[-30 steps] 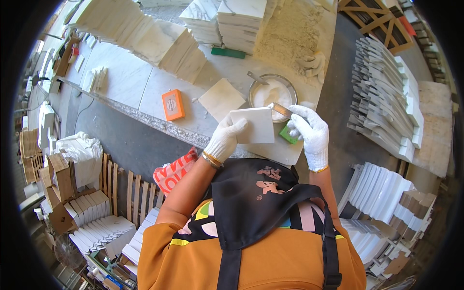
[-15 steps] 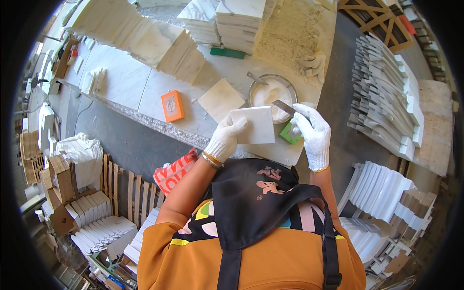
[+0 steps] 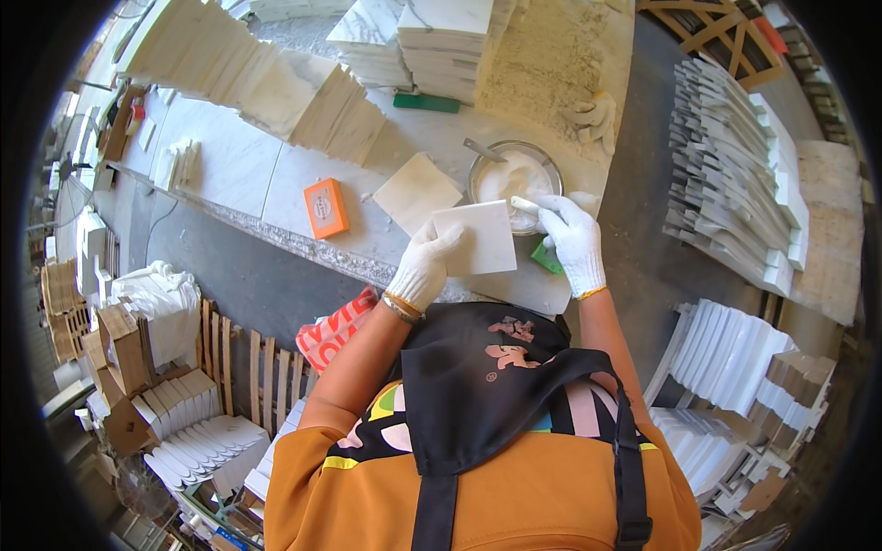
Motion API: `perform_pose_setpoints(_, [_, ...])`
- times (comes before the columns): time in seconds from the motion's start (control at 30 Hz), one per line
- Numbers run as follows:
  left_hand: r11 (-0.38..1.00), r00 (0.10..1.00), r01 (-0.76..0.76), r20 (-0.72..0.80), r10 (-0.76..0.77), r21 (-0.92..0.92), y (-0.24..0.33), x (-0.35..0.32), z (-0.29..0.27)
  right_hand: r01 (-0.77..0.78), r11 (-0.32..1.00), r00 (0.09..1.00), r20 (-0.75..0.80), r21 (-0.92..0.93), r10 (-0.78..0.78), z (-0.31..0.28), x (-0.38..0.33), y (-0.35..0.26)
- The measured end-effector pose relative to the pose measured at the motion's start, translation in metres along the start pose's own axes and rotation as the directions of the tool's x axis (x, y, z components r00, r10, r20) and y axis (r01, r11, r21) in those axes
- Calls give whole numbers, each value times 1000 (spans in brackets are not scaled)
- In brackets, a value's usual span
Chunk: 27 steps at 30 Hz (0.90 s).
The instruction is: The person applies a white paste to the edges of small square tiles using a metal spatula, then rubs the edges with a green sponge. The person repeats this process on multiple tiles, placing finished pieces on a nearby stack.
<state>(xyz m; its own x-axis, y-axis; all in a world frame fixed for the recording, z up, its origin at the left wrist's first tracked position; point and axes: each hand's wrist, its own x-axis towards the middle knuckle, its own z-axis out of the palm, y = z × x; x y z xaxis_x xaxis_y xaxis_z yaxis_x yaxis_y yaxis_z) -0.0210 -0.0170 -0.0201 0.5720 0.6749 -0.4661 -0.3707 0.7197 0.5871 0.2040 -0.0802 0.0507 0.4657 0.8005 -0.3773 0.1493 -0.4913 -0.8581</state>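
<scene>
My left hand (image 3: 424, 266), in a white knit glove, grips a square white marble tile (image 3: 480, 241) by its left side, thumb on the upper face. My gloved right hand (image 3: 571, 241) is closed on a small putty knife (image 3: 524, 204), whose pale-looking end points left beside the tile's upper right corner. Most of the knife is hidden by the fingers. Just beyond, a round metal bowl (image 3: 474, 184) holds white paste (image 3: 520, 173), and a second putty knife (image 3: 481, 150) rests across its rim.
An orange box (image 3: 326, 208) and a beige square sheet (image 3: 418, 195) lie on the marble worktable (image 3: 241, 156). A green thing (image 3: 547, 258) shows under my right hand. Stacked marble tiles (image 3: 317, 101) and a green block (image 3: 426, 103) stand farther back. White shaped pieces (image 3: 726, 174) are racked at right.
My right hand has moved left toward the tile and turned, so the knife's broad metal blade no longer shows. The left hand and tile have shifted only slightly left.
</scene>
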Motion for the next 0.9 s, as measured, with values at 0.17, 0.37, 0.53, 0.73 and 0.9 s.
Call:
perform_pose_setpoints(0.17, [1000,1000,6,-6,-6,20,1,0,3,-46,995,997,71,87,39,-5,9,21])
perform_pose_setpoints(0.37, [998,1000,13,-18,-12,59,2,0,3,-84,973,996,52,216,75,-15,-4,1])
perform_pose_setpoints(0.53, [998,1000,13,-12,-12,64,4,-1,7,-33,968,999,15,249,31,-17,-14,-9])
perform_pose_setpoints(0.73, [998,1000,3,-22,-1,61,4,-2,8,21,971,1000,8,239,-23,-15,-21,-16])
perform_pose_setpoints(0.9, [999,1000,8,-27,-6,51,3,-2,9,136,970,991,-46,199,-129,-9,-25,-15])
